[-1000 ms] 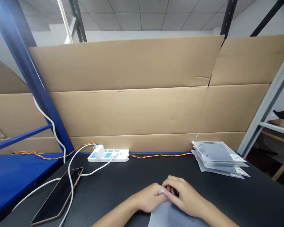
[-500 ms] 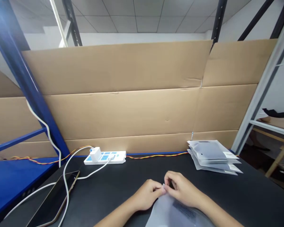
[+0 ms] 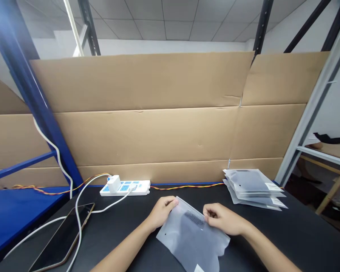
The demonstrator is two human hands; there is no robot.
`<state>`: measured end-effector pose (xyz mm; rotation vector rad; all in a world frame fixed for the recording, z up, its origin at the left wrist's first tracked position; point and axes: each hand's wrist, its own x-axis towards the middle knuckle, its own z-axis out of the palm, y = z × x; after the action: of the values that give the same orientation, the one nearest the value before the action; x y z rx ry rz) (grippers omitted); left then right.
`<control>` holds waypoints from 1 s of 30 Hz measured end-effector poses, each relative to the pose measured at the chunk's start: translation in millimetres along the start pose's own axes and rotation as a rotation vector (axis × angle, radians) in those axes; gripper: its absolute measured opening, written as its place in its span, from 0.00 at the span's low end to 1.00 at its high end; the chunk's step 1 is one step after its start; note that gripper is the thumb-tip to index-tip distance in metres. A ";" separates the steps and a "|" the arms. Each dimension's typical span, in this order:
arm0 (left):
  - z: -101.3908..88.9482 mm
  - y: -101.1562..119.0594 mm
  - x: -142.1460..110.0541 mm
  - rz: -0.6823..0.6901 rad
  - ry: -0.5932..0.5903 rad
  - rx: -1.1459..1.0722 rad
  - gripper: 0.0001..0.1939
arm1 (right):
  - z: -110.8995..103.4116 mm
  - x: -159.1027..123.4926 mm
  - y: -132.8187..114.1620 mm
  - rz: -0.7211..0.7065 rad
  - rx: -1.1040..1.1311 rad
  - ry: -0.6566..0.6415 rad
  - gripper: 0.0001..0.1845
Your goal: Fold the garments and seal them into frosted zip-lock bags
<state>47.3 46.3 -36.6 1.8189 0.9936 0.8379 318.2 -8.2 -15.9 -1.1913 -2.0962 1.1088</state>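
A frosted plastic zip bag [image 3: 184,238] lies tilted over the black tabletop in front of me, with dark printing near its top edge and a white label at its bottom. My left hand [image 3: 163,211] pinches the bag's upper left corner between thumb and fingers. On the other side, my right hand [image 3: 223,218] has its fingers curled and pressed together at the right end of the top edge. Something flat and greyish shows through the cloudy plastic; its kind I cannot make out.
A stack of similar frosted bags [image 3: 252,185] sits at the back right. At the back left lies a white power strip [image 3: 138,187] with a plugged-in charger and cables. A phone [image 3: 64,238] rests at the left under a white cable. Cardboard [image 3: 147,139] walls the back.
My hands were together at one corner of the bag. Now they are apart along its top edge, the right one further right, and more of the bag shows, raised and further forward.
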 end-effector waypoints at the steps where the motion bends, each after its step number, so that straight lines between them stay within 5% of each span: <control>1: 0.5 -0.9 0.0 0.007 0.016 0.005 0.21 | -0.1 -0.1 -1.5 -0.004 0.000 0.002 0.06; 13: 7.8 -13.8 1.6 0.055 0.173 0.085 0.21 | 6.2 5.6 4.1 -0.032 0.087 0.024 0.10; 19: 7.5 -17.8 -1.6 0.092 0.187 0.147 0.20 | 18.5 12.3 15.8 -0.005 0.150 0.159 0.15; 23: 3.7 -1.9 -6.9 0.152 0.224 0.237 0.20 | 24.4 14.3 15.1 -0.017 0.139 0.231 0.17; 27: 0.9 38.4 -22.2 0.320 -0.083 0.558 0.13 | 27.4 10.9 5.7 -0.075 0.159 0.187 0.17; 30: 2.9 63.4 -33.1 0.304 -0.262 0.665 0.10 | 27.3 6.9 -1.6 -0.120 0.177 0.106 0.15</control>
<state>53.1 -2.7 15.2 2.6187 0.8949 0.4366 294.2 -13.9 -29.6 -1.0047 -1.9190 1.1245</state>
